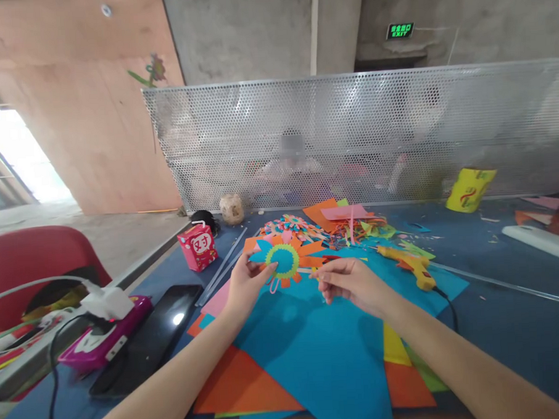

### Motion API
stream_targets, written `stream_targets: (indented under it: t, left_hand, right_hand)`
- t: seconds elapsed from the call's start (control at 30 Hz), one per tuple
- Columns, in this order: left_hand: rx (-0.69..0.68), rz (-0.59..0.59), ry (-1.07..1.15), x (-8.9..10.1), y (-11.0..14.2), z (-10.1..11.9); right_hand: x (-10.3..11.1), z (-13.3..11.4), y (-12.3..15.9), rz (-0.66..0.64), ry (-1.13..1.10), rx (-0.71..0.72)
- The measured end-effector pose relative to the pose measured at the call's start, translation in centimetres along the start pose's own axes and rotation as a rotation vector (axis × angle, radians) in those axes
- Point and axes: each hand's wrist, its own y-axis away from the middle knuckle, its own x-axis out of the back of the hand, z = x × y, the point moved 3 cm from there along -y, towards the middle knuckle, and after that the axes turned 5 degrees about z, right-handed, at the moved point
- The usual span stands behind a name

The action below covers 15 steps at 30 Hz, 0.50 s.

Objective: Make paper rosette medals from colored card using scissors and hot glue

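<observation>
My left hand point(249, 275) pinches a paper flower point(283, 259) with a blue centre, a yellow-green toothed ring and orange and blue petals. The thumb presses on its front edge. A small pink loop hangs below it. Just right of the flower, my right hand point(345, 279) is closed with thumb and fingertips together; what it pinches, if anything, is too small to make out. Both hands are above a large blue sheet point(313, 344) on top of other coloured sheets. A yellow hot glue gun point(409, 265) lies right of my right hand.
Small cut paper pieces point(292, 226) and scraps point(363, 227) are heaped behind the flower. On the left are a phone point(146, 339), a purple power strip point(104, 337), a red drink carton point(196, 246) and clear glue sticks point(224, 267). A perforated metal screen point(350, 138) borders the table's back; a person sits behind it.
</observation>
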Motion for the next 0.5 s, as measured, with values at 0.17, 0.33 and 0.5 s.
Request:
stream_targets:
  t: [0.17,0.33,0.5]
  left_hand:
    - [0.007,-0.010,-0.019,0.1,-0.1,-0.2]
    - [0.046,-0.084,-0.037,-0.2,0.2,0.1]
    - [0.084,-0.244,-0.277,-0.3,1.1,0.1]
  right_hand:
    - [2.8,-2.7,-0.3,0.196,-0.226,0.170]
    - [4.4,-3.2,-0.9,0.308,-0.197,0.215]
    - [4.1,-2.1,-1.1,0.282,-0.150,0.149]
